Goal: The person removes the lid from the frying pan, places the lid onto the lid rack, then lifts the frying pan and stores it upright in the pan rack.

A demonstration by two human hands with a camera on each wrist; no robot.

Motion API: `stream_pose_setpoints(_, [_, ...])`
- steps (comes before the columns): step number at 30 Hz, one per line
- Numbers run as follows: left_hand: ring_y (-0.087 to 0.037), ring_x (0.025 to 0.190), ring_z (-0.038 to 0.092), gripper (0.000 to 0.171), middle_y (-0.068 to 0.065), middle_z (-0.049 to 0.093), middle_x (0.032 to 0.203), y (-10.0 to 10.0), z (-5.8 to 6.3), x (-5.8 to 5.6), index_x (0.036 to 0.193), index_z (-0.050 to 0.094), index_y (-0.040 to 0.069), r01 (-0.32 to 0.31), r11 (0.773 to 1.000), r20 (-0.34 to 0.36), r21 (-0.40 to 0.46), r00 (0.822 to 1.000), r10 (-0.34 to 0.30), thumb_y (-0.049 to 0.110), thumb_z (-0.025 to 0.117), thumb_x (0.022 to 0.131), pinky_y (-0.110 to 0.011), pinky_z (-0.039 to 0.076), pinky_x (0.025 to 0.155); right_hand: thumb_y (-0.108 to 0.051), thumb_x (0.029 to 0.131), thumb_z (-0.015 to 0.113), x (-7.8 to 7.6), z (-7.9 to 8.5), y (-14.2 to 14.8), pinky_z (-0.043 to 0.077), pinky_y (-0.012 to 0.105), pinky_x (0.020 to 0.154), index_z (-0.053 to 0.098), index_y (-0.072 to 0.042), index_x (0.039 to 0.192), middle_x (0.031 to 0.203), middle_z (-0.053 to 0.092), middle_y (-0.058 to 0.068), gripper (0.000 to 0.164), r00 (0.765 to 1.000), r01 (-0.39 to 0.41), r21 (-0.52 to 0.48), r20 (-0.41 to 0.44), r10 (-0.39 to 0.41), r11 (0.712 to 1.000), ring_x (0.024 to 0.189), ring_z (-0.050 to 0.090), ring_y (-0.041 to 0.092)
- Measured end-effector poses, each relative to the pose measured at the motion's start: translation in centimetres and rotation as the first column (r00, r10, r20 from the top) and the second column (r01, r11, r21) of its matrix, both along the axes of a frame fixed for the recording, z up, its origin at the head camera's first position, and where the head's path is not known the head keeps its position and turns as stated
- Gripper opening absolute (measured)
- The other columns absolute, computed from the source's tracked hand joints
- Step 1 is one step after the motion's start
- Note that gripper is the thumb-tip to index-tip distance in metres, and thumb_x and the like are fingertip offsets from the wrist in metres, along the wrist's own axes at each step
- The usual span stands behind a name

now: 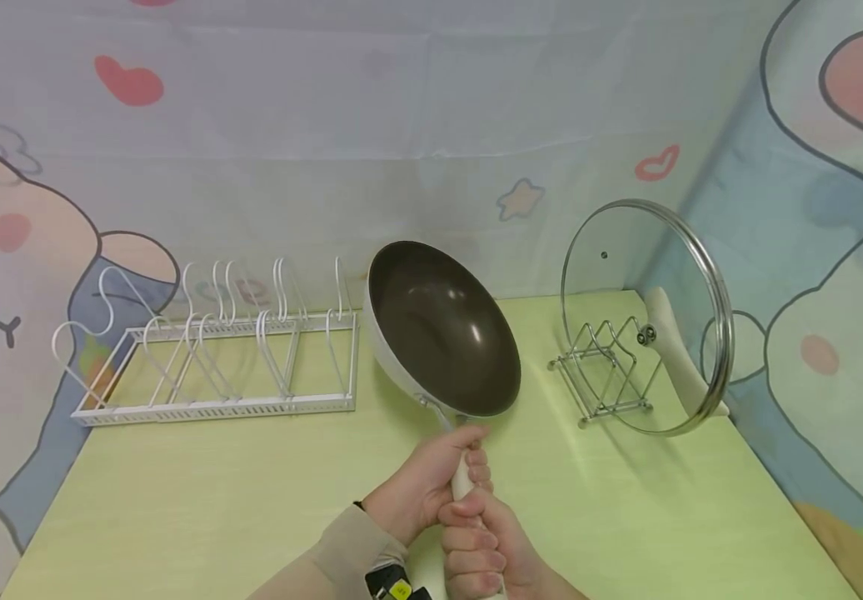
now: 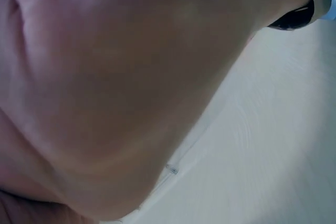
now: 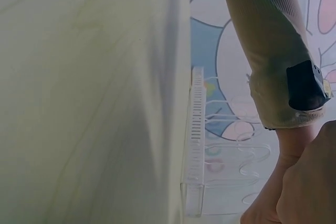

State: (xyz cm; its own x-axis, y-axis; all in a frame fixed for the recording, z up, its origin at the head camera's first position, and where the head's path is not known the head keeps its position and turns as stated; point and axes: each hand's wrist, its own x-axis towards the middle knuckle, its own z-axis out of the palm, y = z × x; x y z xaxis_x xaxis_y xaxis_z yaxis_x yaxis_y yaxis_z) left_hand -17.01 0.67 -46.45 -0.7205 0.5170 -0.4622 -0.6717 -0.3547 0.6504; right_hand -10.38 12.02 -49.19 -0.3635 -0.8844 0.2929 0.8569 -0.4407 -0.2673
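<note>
A frying pan (image 1: 442, 329) with a dark brown inside, white outside and pale handle (image 1: 462, 479) is tilted in the middle of the head view, over the table. My left hand (image 1: 435, 483) grips the handle close to the bowl, fingers curled round it. Right behind it, my right hand (image 1: 487, 542) grips the same handle nearer my body. The left wrist view is mostly filled by the skin of the left hand (image 2: 105, 93). In the right wrist view, part of the right hand (image 3: 310, 182) overlaps the left forearm (image 3: 273, 51).
To the left stands a white wire rack (image 1: 214, 408) with several curved dividers. On the right, a glass lid (image 1: 626, 258) with a steel rim and white handle stands upright in a small metal rack (image 1: 604, 408). A printed cloth (image 1: 401, 108) hangs behind the pale green table (image 1: 214, 500).
</note>
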Motion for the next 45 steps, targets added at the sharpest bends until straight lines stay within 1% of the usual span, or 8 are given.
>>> stream_pose_setpoints(5, [0.001, 0.053, 0.040, 0.033, 0.013, 0.038, 0.060, -0.2, 0.4, 0.1, 0.079, 0.038, 0.019, -0.007, 1.000, -0.004, -0.003, 1.000, 0.007, 0.020, 0.054, 0.108, -0.013, 0.035, 0.053, -0.027, 0.109, 0.048, -0.1, 0.0, -0.4, 0.019, 0.013, 0.041, 0.027, -0.020, 0.071, 0.055, 0.024, -0.013, 0.044, 0.999, -0.038, -0.076, 0.008, 0.039, 0.996, 0.041, 0.025, 0.000])
stream_pose_setpoints(11, [0.001, 0.053, 0.041, 0.032, 0.013, 0.038, 0.060, -0.3, 0.6, 0.2, 0.080, 0.038, 0.020, -0.015, 1.000, -0.020, -0.011, 1.000, 0.015, 0.020, 0.054, 0.108, -0.013, 0.035, 0.053, -0.027, 0.108, 0.049, -0.1, 0.0, -0.8, 0.020, 0.014, 0.040, 0.029, -0.020, 0.071, 0.053, 0.025, -0.013, 0.043, 0.997, -0.071, -0.125, 0.022, 0.074, 0.990, 0.040, 0.026, 0.001])
stream_pose_setpoints(15, [0.000, 0.053, 0.041, 0.032, 0.013, 0.038, 0.060, -0.5, 0.7, 0.3, 0.081, 0.038, 0.020, -0.021, 1.000, -0.015, -0.019, 1.000, 0.021, 0.021, 0.055, 0.107, -0.013, 0.035, 0.053, -0.027, 0.108, 0.049, -0.2, 0.0, -0.9, 0.021, 0.013, 0.040, 0.029, -0.020, 0.071, 0.052, 0.026, -0.013, 0.043, 0.996, -0.082, -0.148, 0.029, 0.088, 0.985, 0.040, 0.026, 0.000])
stream_pose_setpoints(22, [0.000, 0.053, 0.041, 0.030, 0.013, 0.039, 0.060, -0.6, 1.0, 0.4, 0.081, 0.038, 0.019, -0.028, 0.999, -0.011, -0.029, 1.000, 0.028, 0.020, 0.052, 0.108, -0.013, 0.036, 0.052, -0.027, 0.108, 0.049, -0.1, -0.1, -1.2, 0.022, 0.013, 0.040, 0.028, -0.020, 0.071, 0.052, 0.026, -0.013, 0.043, 0.994, -0.093, -0.178, 0.033, 0.100, 0.980, 0.040, 0.026, 0.000])
stream_pose_setpoints(26, [0.000, 0.053, 0.042, 0.029, 0.012, 0.039, 0.060, -0.7, 1.1, 0.4, 0.082, 0.039, 0.018, -0.040, 0.999, -0.009, -0.031, 0.999, 0.039, 0.020, 0.053, 0.108, -0.013, 0.036, 0.051, -0.027, 0.108, 0.049, -0.2, -0.1, -1.4, 0.021, 0.013, 0.039, 0.028, -0.020, 0.071, 0.051, 0.027, -0.013, 0.043, 0.993, -0.105, -0.197, 0.028, 0.112, 0.975, 0.039, 0.026, 0.001])
stream_pose_setpoints(36, [0.000, 0.053, 0.042, 0.030, 0.012, 0.039, 0.060, -1.0, 1.2, 0.4, 0.083, 0.039, 0.018, -0.036, 0.999, -0.003, -0.021, 0.999, 0.036, 0.021, 0.052, 0.109, -0.013, 0.037, 0.052, -0.027, 0.107, 0.051, -0.4, 0.1, -1.7, 0.022, 0.015, 0.038, 0.030, -0.020, 0.071, 0.051, 0.027, -0.012, 0.042, 0.989, -0.137, -0.232, 0.019, 0.146, 0.963, 0.038, 0.026, 0.001])
stream_pose_setpoints(45, [-0.001, 0.053, 0.042, 0.029, 0.012, 0.040, 0.060, -1.1, 1.4, 0.4, 0.085, 0.038, 0.018, -0.038, 0.999, -0.002, -0.017, 0.999, 0.038, 0.022, 0.054, 0.109, -0.013, 0.037, 0.053, -0.027, 0.107, 0.051, -0.5, 0.1, -2.0, 0.023, 0.014, 0.038, 0.031, -0.020, 0.071, 0.050, 0.028, -0.012, 0.042, 0.987, -0.147, -0.268, 0.022, 0.158, 0.952, 0.037, 0.026, 0.002])
